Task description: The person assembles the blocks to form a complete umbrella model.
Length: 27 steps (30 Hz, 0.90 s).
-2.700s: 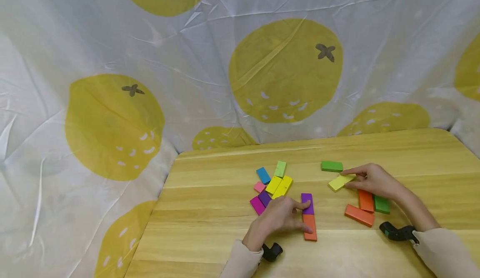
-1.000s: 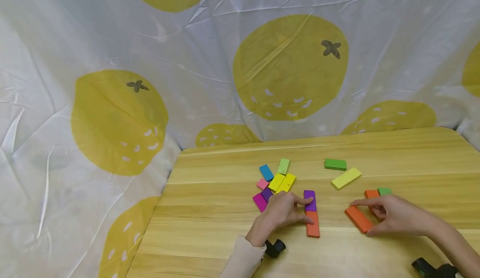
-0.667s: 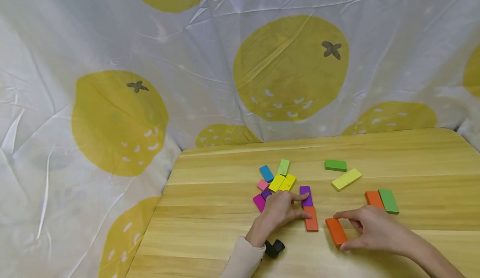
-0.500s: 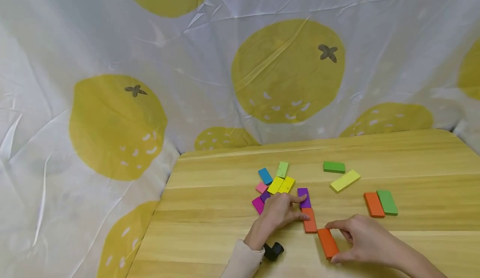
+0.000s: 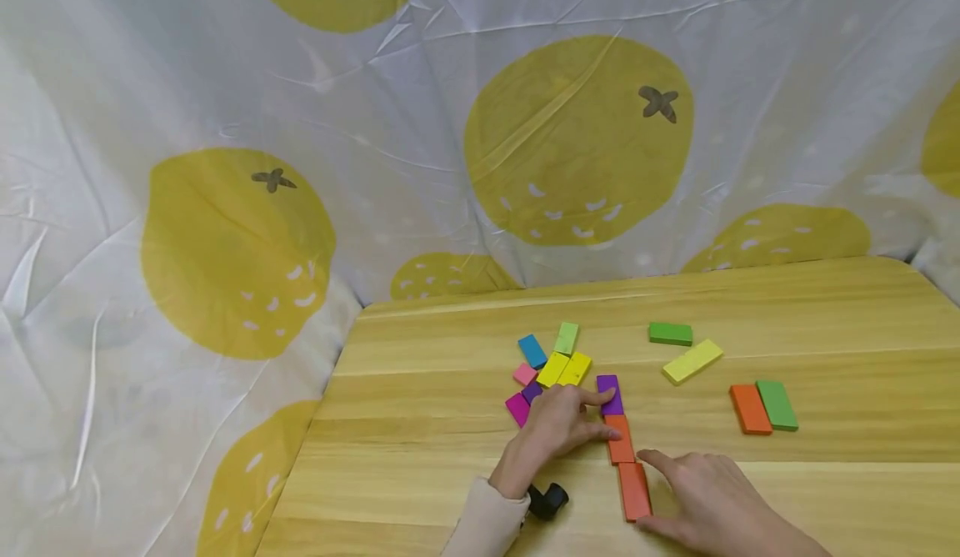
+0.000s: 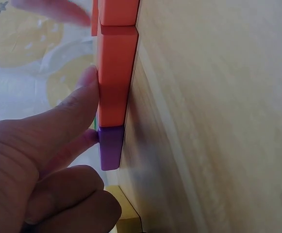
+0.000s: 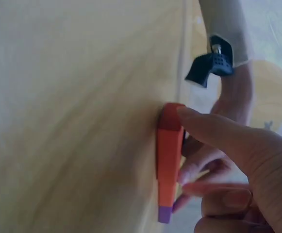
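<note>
In the head view a purple block (image 5: 610, 395), an orange-red block (image 5: 619, 440) and a second orange-red block (image 5: 634, 492) lie end to end in a slightly bent row. My left hand (image 5: 557, 424) touches the purple block with its forefinger and the middle block with its thumb; the left wrist view shows the thumb against the red block (image 6: 116, 77) and other fingers curled. My right hand (image 5: 708, 499) pinches the nearest block between forefinger and thumb at its two ends. In the right wrist view the thumb covers part of that block's near end (image 7: 171, 116).
Left of the row lie blue (image 5: 532, 351), pink (image 5: 525, 373), magenta (image 5: 517, 408), light green (image 5: 567, 338) and yellow (image 5: 553, 369) blocks. Green (image 5: 671, 333) and pale yellow (image 5: 692, 362) blocks lie behind right; orange-red (image 5: 751, 409) and green (image 5: 777, 405) ones sit side by side farther right.
My right hand let go of the pale yellow block, took hold of an orange-red block and moved it left to the row's near end. The row has shifted and tilted slightly under my left hand.
</note>
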Available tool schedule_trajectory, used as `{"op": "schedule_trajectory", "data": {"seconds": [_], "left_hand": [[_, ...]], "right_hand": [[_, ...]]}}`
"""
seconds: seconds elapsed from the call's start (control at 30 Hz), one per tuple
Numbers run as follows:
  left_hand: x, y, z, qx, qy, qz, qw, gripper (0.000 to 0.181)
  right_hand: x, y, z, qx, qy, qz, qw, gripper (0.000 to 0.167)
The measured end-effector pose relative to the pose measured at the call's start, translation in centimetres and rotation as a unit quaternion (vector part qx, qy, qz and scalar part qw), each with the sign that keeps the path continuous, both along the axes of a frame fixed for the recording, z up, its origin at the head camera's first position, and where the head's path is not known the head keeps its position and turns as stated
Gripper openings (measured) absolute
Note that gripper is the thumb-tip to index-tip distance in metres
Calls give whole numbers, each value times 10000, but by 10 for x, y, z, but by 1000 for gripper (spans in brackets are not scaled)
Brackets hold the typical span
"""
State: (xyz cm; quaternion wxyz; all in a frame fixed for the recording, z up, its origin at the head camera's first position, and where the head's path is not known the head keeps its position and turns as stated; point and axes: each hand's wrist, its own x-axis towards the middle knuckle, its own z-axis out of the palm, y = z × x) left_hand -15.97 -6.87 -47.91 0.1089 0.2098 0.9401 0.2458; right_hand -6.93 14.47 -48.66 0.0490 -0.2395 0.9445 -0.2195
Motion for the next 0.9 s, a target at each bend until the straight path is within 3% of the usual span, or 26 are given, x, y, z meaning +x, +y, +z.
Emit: {"op": "schedule_trajectory", "data": {"seconds": [0.23,0.43,0.7,0.9], "left_hand": [[0,0,-2,197,-143,14,9997,58],[0,0,-3,264,-112,-34,9996,57],[-1,-2,-3,325,-94,-59,9994,57],[-1,-3,-3,362,-71,-131,9992,57]], "right_hand": [[-2,6,-2,-110,417,576,9974,59],[2,1,-7,76,533,582,9968,58],[6,-1,-11,367,1246,845,9879,55],[6,-2,-10,508,999,1052,9881,57]]}}
